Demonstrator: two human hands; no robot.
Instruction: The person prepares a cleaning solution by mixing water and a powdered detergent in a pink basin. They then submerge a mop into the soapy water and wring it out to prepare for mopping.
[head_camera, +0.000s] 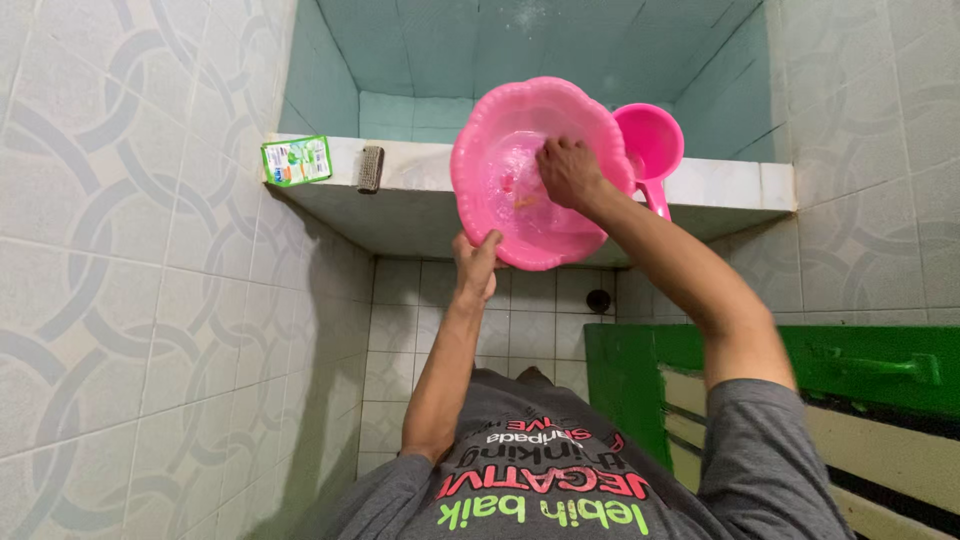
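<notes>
From the head camera, looking down: a round pink plastic basin with a scalloped rim (500, 130) is tipped up on the white tiled ledge of a water tank (720, 185), its open side turned toward the person, so its inside is easy to reach. The left hand (476, 262) grips the near, lower rim, fingers curled over the edge, propping the basin at that tilt. The right hand (568, 172) is inside the bowl, fingers bent and pressed against the wet inner wall on the right; whether it holds a cloth or anything else cannot be told.

Just behind the basin on the right, a pink plastic water dipper with a handle (650, 145) sits on the ledge, partly hidden by the basin's rim. Further left on the ledge lie a small dark scrubbing brush (371, 168) and, at the far left corner, a green and white sachet (296, 160), both well apart from the basin. A green painted door (880, 365) stands near right, below the ledge.
</notes>
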